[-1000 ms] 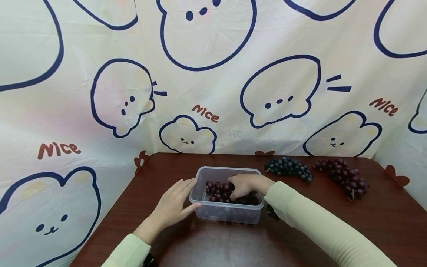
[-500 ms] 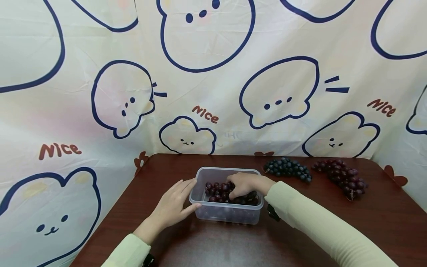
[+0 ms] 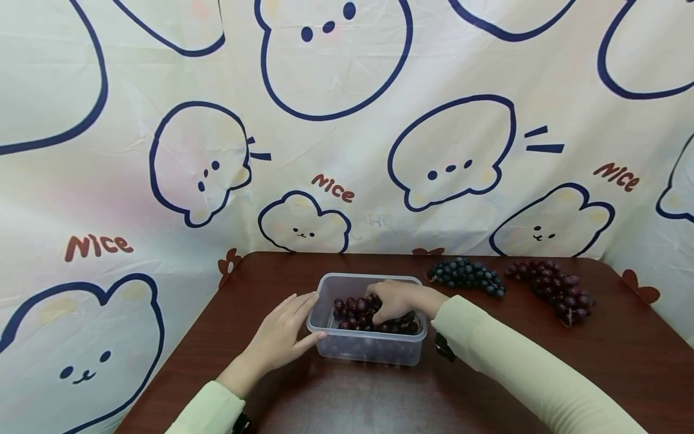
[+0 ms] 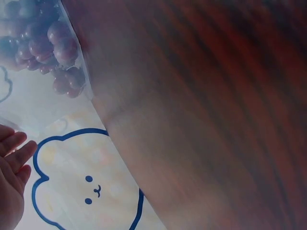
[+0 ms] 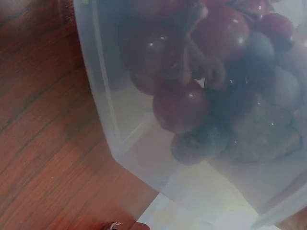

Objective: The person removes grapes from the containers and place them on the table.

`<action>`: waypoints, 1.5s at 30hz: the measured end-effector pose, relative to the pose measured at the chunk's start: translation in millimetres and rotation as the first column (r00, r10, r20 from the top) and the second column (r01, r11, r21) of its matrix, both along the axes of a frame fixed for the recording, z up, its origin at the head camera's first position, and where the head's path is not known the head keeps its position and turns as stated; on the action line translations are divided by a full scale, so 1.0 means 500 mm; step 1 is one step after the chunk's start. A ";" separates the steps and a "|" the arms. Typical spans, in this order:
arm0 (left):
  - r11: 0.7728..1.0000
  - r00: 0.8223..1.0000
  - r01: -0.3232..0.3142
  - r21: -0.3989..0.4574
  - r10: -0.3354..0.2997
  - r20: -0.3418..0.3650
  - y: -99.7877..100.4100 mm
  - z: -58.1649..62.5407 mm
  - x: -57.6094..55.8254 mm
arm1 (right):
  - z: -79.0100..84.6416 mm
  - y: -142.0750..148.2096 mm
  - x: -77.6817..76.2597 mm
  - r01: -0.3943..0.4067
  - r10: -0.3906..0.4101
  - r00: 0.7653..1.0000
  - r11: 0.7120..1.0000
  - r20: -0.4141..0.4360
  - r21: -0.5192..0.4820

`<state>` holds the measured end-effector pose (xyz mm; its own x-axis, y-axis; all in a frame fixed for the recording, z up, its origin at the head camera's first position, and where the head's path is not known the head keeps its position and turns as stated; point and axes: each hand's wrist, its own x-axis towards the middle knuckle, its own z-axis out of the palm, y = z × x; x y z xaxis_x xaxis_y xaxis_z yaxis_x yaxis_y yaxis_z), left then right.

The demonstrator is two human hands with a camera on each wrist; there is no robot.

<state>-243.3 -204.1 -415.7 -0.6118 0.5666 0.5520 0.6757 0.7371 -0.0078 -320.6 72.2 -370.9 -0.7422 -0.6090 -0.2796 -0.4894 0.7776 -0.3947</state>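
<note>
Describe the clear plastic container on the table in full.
The container is a rectangular box of translucent, slightly cloudy material that looks like plastic, with rounded corners and a pale raised rim. It sits upright on the reddish-brown table, open-topped, with no lid on it. Inside lie dark red grapes and, toward the right, darker ones. The left grip appears to touch its left end; the right grip reaches inside, among the fruit.

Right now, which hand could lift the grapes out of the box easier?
Probably the right hand: it reaches into the box, its fingers curled down among the grapes. The left hand is outside, at the box's left end, so it seems better placed for steadying.
</note>
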 end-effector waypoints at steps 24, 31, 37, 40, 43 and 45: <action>1.000 1.000 0.004 0.007 -0.004 -0.015 0.000 -0.002 0.001 | 0.038 -0.027 0.049 -0.144 0.193 0.914 0.976 -0.356 0.160; 1.000 1.000 0.002 0.007 -0.002 -0.005 0.000 -0.002 0.001 | 0.037 -0.034 0.066 -0.175 0.291 0.789 0.951 -0.542 0.257; 1.000 1.000 0.000 0.008 0.000 -0.004 0.001 -0.003 0.000 | 0.031 -0.035 0.075 -0.184 0.368 0.618 0.927 -0.695 0.326; 1.000 1.000 -0.004 0.005 0.004 -0.005 0.001 -0.003 -0.001 | 0.031 -0.035 0.080 -0.189 0.383 0.536 0.923 -0.752 0.335; 1.000 1.000 -0.010 0.000 0.010 -0.005 0.001 -0.003 -0.001 | 0.032 -0.033 0.084 -0.203 0.383 0.472 0.924 -0.794 0.325; 1.000 1.000 -0.011 0.000 0.011 -0.001 0.001 -0.003 0.000 | 0.031 -0.031 0.085 -0.213 0.379 0.439 0.925 -0.814 0.316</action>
<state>-243.5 -203.5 -417.0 -0.6174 0.5600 0.5525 0.6678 0.7443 -0.0081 -278.1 56.5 -355.4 -0.4404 -0.8543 0.2759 -0.7251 0.5197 0.4518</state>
